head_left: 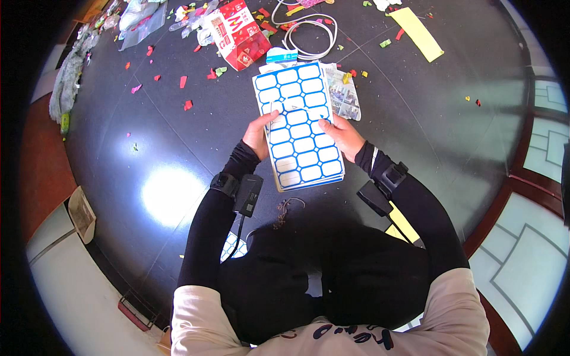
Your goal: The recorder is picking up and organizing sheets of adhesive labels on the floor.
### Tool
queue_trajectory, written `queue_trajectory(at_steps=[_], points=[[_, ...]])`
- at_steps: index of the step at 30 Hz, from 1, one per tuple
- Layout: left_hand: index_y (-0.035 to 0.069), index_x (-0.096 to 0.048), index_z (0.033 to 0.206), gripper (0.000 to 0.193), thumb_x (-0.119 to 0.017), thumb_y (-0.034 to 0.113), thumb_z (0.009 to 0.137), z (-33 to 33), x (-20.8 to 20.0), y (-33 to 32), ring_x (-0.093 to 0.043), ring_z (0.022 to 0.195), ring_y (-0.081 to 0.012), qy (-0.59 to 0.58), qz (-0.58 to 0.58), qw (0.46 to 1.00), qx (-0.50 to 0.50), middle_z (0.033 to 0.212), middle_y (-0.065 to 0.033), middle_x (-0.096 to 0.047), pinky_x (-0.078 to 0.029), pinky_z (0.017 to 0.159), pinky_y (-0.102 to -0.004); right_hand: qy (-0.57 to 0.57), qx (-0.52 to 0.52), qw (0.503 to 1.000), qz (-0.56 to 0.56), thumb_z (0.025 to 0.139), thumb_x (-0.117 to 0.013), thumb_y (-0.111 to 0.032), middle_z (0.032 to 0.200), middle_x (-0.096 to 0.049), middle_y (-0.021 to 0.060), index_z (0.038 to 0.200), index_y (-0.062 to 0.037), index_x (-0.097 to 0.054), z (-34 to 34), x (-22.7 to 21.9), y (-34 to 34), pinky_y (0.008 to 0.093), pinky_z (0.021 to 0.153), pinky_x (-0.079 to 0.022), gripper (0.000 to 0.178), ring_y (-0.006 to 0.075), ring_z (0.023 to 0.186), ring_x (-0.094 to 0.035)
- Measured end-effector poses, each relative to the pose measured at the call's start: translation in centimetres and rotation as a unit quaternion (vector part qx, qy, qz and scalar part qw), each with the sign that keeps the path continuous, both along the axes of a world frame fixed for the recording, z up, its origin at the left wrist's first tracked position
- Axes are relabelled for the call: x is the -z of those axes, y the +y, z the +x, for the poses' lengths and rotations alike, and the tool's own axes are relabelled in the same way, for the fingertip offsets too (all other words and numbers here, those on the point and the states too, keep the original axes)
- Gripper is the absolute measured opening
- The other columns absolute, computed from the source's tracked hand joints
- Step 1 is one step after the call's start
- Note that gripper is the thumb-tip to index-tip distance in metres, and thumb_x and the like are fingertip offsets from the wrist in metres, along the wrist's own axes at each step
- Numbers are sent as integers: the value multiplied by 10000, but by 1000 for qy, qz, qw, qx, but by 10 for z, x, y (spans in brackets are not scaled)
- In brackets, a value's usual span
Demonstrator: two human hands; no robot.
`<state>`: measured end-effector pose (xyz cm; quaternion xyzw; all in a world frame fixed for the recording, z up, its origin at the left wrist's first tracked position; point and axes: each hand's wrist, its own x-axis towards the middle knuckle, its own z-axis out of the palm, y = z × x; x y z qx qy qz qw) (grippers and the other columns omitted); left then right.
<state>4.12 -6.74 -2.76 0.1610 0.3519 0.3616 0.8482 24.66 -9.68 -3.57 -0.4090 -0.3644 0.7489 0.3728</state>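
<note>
A stack of white label sheets (306, 140) with blue-bordered blank labels is held up in front of me, over the dark floor. My left hand (258, 133) is closed on its left edge, the thumb lying on the top sheet. On the opposite edge my right hand (345, 135) grips the stack in the same way, thumb on top. The edges of several sheets show unevenly at the bottom. Fingers under the stack are hidden. Just behind it on the floor lie a printed paper with pictures (344, 95) and a small blue and white packet (281, 56).
A red printed paper bag (240, 35) and a coiled white cable (332, 37) lie ahead, among scattered colored paper scraps. A yellow strip (417, 35) is at far right. Clear plastic bags (142, 24) are at far left. Another blue-bordered sheet (236, 244) lies by my left leg.
</note>
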Motion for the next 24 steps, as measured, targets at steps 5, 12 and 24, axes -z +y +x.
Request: queue_trajectory(at_steps=[5, 12, 24], points=[[-12, -391, 1164, 453, -534, 197, 787, -3, 6, 4, -517, 1007, -272, -89, -57, 994, 33, 1106, -149, -516, -406, 875, -397, 17, -11, 1000, -13, 890, -434, -166, 1050, -508, 34, 1173, -18, -399, 1, 1, 0, 251, 807, -413, 321, 93, 924, -480], [7, -412, 1159, 385, -502, -18, 786, -3, 10, 4, -526, 1002, -265, 48, -29, 996, 74, 1105, -130, -523, -439, 843, -392, -63, -57, 996, 2, 888, -439, -172, 1063, -503, 48, 1157, -10, -406, 4, 17, 6, 261, 822, -413, 315, 112, 956, -486], [12, -382, 1190, 442, -539, 4, 776, -6, 20, 14, -506, 1030, -272, 25, -34, 989, 141, 1133, -130, -508, -422, 854, -411, -208, -60, 972, -91, 838, -527, -257, 885, -589, 67, 1014, -92, -504, 121, 5, 12, 250, 726, -451, 242, 122, 823, -567]])
